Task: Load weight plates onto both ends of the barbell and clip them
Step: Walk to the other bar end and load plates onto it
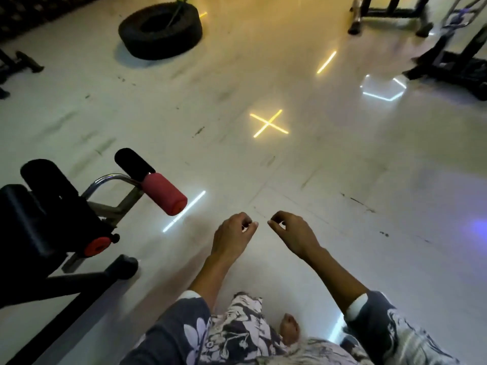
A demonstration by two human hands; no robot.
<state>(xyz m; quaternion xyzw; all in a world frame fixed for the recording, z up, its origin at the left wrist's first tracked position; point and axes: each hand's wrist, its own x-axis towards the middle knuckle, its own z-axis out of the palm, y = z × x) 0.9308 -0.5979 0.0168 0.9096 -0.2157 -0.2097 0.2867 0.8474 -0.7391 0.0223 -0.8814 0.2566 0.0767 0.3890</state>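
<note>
Both hands empty, left hand point(232, 237) and right hand point(292, 234) loosely curled; no barbell or plates in view; tripping risk from bench frame point(79, 280) beside bare foot point(289, 328)

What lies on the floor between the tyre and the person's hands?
In the head view, bare floor with a yellow light cross lies between tyre and hands.

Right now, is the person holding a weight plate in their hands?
No, the left hand and right hand are both empty, fingers loosely curled above the bare floor.
</note>
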